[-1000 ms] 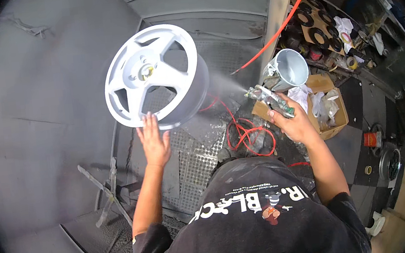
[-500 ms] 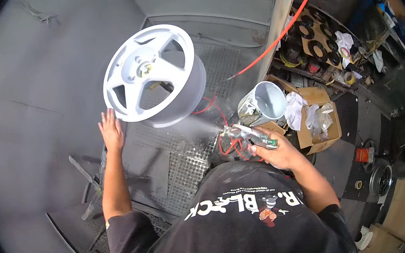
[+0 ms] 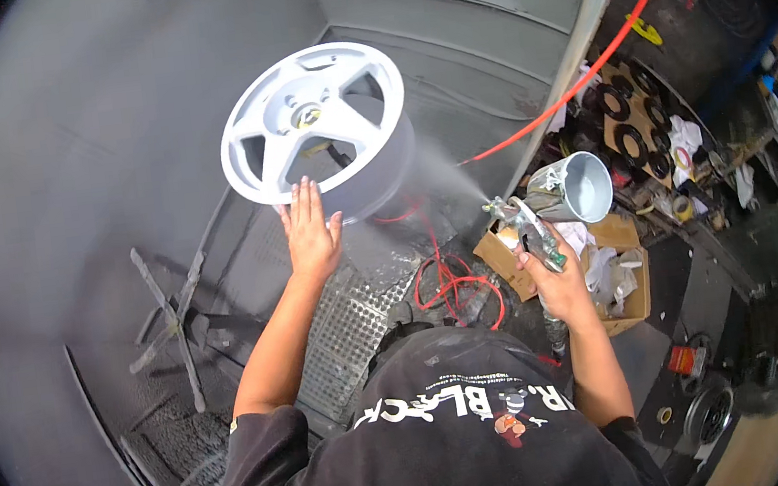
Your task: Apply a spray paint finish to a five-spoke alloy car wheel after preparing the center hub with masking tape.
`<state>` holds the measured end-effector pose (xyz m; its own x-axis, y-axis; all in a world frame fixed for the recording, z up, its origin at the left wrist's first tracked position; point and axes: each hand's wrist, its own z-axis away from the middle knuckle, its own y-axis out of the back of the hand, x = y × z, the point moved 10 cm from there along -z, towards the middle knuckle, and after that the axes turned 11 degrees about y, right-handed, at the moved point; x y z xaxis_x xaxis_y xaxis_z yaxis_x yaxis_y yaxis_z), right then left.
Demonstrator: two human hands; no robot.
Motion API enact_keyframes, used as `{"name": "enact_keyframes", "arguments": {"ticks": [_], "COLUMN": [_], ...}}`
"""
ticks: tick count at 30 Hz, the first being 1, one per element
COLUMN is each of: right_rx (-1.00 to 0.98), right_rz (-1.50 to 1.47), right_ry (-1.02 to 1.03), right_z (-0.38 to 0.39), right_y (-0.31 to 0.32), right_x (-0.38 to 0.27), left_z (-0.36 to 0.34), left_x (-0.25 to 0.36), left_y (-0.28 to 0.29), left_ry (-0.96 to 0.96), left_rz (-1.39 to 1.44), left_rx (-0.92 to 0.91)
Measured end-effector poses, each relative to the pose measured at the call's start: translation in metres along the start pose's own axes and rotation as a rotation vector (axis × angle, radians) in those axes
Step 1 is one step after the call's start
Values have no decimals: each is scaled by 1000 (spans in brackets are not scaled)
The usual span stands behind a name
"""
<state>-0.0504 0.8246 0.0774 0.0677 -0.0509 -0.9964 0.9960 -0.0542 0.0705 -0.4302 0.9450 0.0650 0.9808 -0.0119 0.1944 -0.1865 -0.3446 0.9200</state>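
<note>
A white five-spoke wheel rim is held up at a tilt, its face toward me; its support is hidden. My left hand has its fingers stretched flat against the rim's near edge, grasping nothing. My right hand is wrapped round the handle of a spray gun. Fine mist fans out from the nozzle toward the barrel side of the rim. Beside the gun's body sits an open light-grey paint cup, apparently joined to it.
A red air hose crosses the upper right, and more red hose lies coiled on the metal-plate floor. Cardboard boxes of crumpled white material stand at right, near a cluttered shelf. A star-shaped metal stand is at left by the grey wall.
My left hand has moved rightward along the rim's near edge. The spray gun and cup have moved up and right, with the mist now slanting more upward. The rim looks slightly turned.
</note>
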Motion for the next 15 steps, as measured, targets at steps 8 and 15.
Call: {"name": "enact_keyframes", "arguments": {"ticks": [8,15], "right_rx": [-372,-361], "right_rz": [-156,-211], "right_ry": [89,0], "right_z": [-7,-24], "right_y": [-65,-75], "right_x": [-11,-66], "left_z": [18,224], "left_x": [32,71], "left_y": [2,-97], "left_ry": [-94,-301], "left_rz": [57,603], "left_rx": [-91,-1492]}}
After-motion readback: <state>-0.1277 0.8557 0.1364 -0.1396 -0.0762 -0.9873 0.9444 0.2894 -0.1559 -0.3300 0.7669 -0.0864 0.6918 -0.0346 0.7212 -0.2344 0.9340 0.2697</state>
